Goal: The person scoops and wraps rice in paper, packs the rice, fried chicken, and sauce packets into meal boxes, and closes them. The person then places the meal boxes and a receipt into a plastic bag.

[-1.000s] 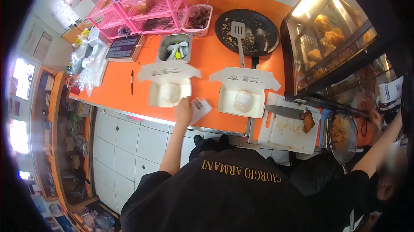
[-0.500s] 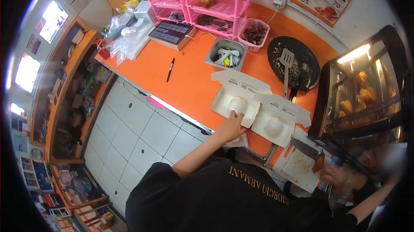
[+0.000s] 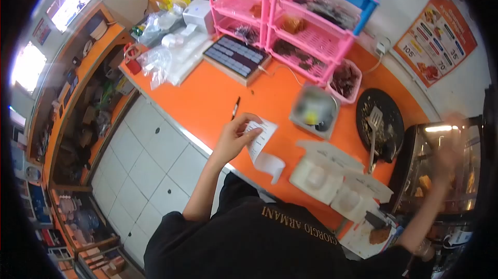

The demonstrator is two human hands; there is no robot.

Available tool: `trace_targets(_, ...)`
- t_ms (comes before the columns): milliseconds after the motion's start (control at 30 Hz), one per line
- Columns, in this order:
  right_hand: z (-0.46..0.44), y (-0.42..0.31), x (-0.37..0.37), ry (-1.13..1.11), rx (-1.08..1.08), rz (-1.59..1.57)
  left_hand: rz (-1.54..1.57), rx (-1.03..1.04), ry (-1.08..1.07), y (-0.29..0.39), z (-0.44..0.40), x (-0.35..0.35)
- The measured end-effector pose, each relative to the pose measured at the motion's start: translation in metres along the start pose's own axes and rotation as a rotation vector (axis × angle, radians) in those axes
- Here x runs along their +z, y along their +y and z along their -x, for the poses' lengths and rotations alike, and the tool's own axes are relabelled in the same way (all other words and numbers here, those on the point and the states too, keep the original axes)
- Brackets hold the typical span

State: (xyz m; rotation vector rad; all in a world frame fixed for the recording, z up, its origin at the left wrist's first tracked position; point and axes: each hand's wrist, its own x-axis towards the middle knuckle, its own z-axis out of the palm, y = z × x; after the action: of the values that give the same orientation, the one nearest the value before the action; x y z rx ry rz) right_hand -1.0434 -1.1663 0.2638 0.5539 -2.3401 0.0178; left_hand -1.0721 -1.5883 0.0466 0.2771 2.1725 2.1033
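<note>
My left hand (image 3: 239,134) pinches a curling white printed paper slip (image 3: 262,141) over the front part of the orange counter (image 3: 194,105). A black pen (image 3: 235,109) lies just behind this hand. To the right, two open white boxes stand side by side, the left box (image 3: 306,181) and the right box (image 3: 340,206), each with a pale rounded mound inside. My right hand (image 3: 450,141) is raised at the right, in front of the glass food case (image 3: 441,175); motion blur hides its fingers.
Pink shelves (image 3: 270,17), a tablet-like panel (image 3: 236,56) and plastic bags (image 3: 155,66) line the back. A metal tin (image 3: 315,110), a black pan (image 3: 392,118) with a spatula (image 3: 374,123), and a cutting board (image 3: 358,240) are farther right.
My left hand has moved from the left box to the slip and lifted it leftward. My right hand has risen toward the case's top. The view has shifted; the boxes appear lower right.
</note>
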Motion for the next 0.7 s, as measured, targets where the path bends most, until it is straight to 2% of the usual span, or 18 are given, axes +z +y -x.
trace_targets(67, -0.065, -0.038, 0.111, -0.146, -0.056, -0.219, 0.028, 0.005, 0.106, 0.008, -0.017, -0.04)
trace_targets(100, -0.097, -0.062, 0.167, -0.219, 0.042, -0.449, 0.038, 0.009, 0.105, 0.012, -0.022, -0.059)
trace_targets(200, -0.14, -0.052, 0.356, -0.157, 0.004, -0.46, -0.053, 0.076, 0.256, 0.021, -0.036, -0.108)
trace_targets(267, -0.153, -0.045, 0.438, -0.105, 0.009, -0.425, -0.03, 0.019, 0.257, 0.02, -0.037, -0.139)
trace_targets(333, -0.177, -0.047, 0.473, -0.372, 0.246, -0.604, -0.024, -0.032, 0.282, 0.017, -0.038, -0.165)
trace_targets(367, -0.189, -0.046, 0.481, -0.354, 0.241, -0.604, -0.031, -0.015, 0.283, 0.013, -0.038, -0.177)
trace_targets(433, -0.205, -0.044, 0.486, -0.334, 0.515, -0.604, -0.049, -0.053, 0.314, 0.004, -0.041, -0.195)
trace_targets(467, -0.2, -0.019, 0.534, -0.115, 0.514, -0.53, -0.086, 0.022, 0.378, 0.0, -0.046, -0.198)
trace_targets(567, -0.205, 0.017, 0.586, -0.095, 0.567, -0.55, -0.029, -0.034, 0.393, -0.005, -0.059, -0.207)
trace_targets(600, -0.199, 0.036, 0.619, -0.16, 0.6, -0.645, -0.057, -0.029, 0.376, -0.011, -0.065, -0.209)
trace_targets(633, -0.2, 0.031, 0.62, -0.157, 0.607, -0.642, -0.059, -0.028, 0.368, -0.015, -0.072, -0.21)
trace_targets(700, -0.199, 0.012, 0.62, -0.005, 0.662, -0.399, -0.054, -0.032, 0.303, -0.019, -0.086, -0.206)
